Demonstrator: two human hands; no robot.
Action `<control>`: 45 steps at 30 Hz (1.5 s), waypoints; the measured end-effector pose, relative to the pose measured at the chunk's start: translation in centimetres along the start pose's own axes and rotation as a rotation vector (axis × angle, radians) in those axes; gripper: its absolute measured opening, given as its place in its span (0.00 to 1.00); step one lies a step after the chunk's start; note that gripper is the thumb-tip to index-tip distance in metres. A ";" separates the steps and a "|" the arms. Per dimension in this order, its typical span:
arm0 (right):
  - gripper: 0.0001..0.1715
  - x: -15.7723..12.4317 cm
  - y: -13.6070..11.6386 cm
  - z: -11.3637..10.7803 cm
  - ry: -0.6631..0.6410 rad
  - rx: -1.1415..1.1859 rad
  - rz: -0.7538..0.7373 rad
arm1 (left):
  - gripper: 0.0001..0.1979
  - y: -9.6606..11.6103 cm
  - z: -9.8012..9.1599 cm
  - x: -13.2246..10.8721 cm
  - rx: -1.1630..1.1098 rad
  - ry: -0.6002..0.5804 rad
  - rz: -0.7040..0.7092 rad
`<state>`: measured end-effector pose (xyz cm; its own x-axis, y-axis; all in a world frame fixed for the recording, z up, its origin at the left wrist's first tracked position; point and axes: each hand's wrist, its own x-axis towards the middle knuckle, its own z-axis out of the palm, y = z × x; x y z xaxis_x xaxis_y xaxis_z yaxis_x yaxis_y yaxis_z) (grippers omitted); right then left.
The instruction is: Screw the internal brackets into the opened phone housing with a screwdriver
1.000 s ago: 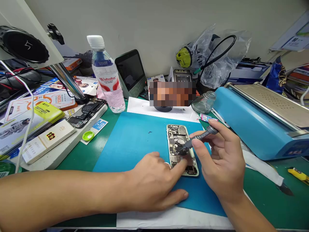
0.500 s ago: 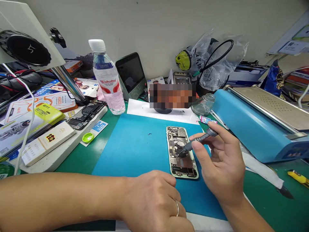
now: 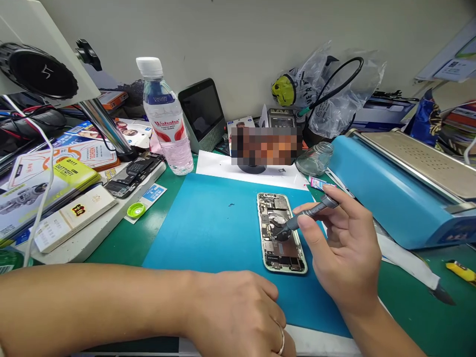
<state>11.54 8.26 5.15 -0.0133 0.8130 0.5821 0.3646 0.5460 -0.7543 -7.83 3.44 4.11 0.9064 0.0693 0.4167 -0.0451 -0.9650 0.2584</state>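
Note:
An opened phone (image 3: pixel 280 233) with bare circuit boards lies on the blue work mat (image 3: pixel 208 223). My right hand (image 3: pixel 342 253) pinches a grey screwdriver (image 3: pixel 310 213), whose tip rests on the middle of the phone's insides. My left hand (image 3: pixel 238 312) lies near the front edge of the mat, just short of the phone, with its fingers curled under. A ring shows on one finger. Whether anything is in that hand is hidden.
A blue machine with a metal top (image 3: pixel 401 178) stands at the right. A water bottle (image 3: pixel 165 124), a small dark screen (image 3: pixel 203 114) and a glass jar (image 3: pixel 316 156) stand behind the mat. Boxes and a second opened phone (image 3: pixel 134 173) lie left. A yellow knife (image 3: pixel 461 271) lies far right.
My left hand has pulled back off the phone's lower end toward the front edge and curled its fingers. The right hand keeps the screwdriver on the phone.

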 end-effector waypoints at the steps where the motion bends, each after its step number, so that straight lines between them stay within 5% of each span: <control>1: 0.32 0.0 0.0 0.0 0.004 0.004 -0.006 | 0.20 0.0 -0.1 0.1 -0.012 -0.011 -0.003; 11: 0.33 -0.1 0.1 -0.1 0.014 0.018 0.026 | 0.03 0.3 -0.7 0.3 -0.034 -0.052 -0.038; 18: 0.30 0.3 -0.2 0.1 0.085 -0.011 0.012 | 0.14 0.4 -1.2 1.1 0.067 0.088 -0.126; 23: 0.19 0.5 0.0 -0.1 0.154 -0.089 0.005 | 0.17 0.6 -0.9 0.9 0.192 0.177 -0.438; 31: 0.10 0.3 0.2 -0.4 0.140 -0.072 -0.005 | 0.31 0.6 -1.3 0.9 0.322 -0.109 -0.708; 45: 0.08 0.3 0.4 -0.6 0.081 -0.111 -0.013 | 0.33 0.8 -1.2 1.1 0.385 -0.183 -0.746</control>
<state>12.20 8.63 5.22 0.0552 0.7846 0.6175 0.4658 0.5268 -0.7110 -7.36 3.02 5.82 0.6972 0.7098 0.1003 0.7053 -0.7042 0.0812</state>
